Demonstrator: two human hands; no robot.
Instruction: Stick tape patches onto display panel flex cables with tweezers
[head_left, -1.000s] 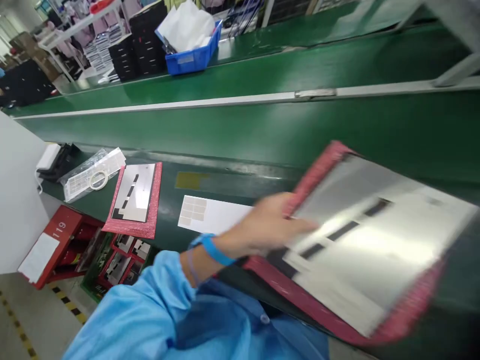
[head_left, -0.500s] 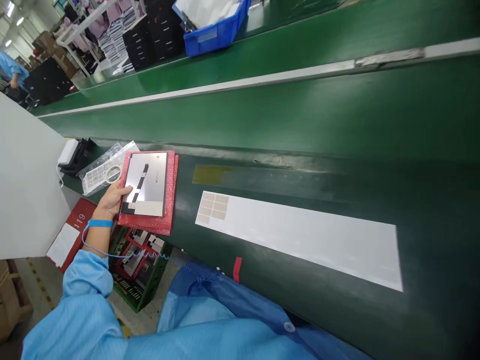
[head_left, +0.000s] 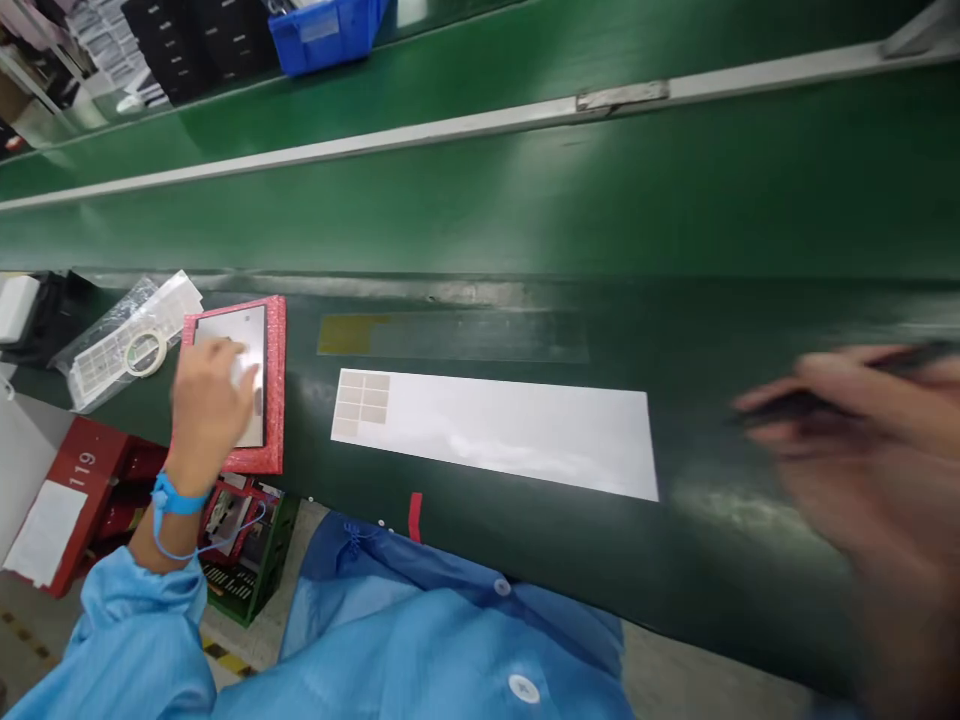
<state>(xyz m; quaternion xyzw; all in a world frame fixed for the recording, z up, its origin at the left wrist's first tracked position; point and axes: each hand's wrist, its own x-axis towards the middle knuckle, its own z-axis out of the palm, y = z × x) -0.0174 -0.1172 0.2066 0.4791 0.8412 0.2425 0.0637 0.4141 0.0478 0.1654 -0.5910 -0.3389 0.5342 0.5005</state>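
Note:
At the left, my left hand [head_left: 206, 400], slightly blurred and wearing a blue wrist strap [head_left: 180, 497], is over a flat display panel [head_left: 255, 345] with a mirror-like back. Thumb and index finger stand apart, with nothing visible held between them. Red bubble wrap [head_left: 276, 400] lies under the panel on the green bench. Over at the right, my right hand [head_left: 862, 440] is smeared by motion, its fingers closed around a slim black tool [head_left: 787, 407]; its exact kind is blurred. Between the hands lies a white strip [head_left: 510, 425] with several beige labels [head_left: 361, 403] at its left end.
A tape roll [head_left: 145, 353] rests on plastic-bagged sheets [head_left: 112, 360] at far left. Below the bench edge are a green crate [head_left: 262, 570] and a red box [head_left: 67, 490]. Beyond the metal rail [head_left: 450, 128] stands a blue bin [head_left: 330, 38]. Yellowish tape [head_left: 352, 335] is stuck to the bench.
The view has swung right. My left hand has let go of the panel's left edge and moved over it. My right hand has come into view with the black tool.

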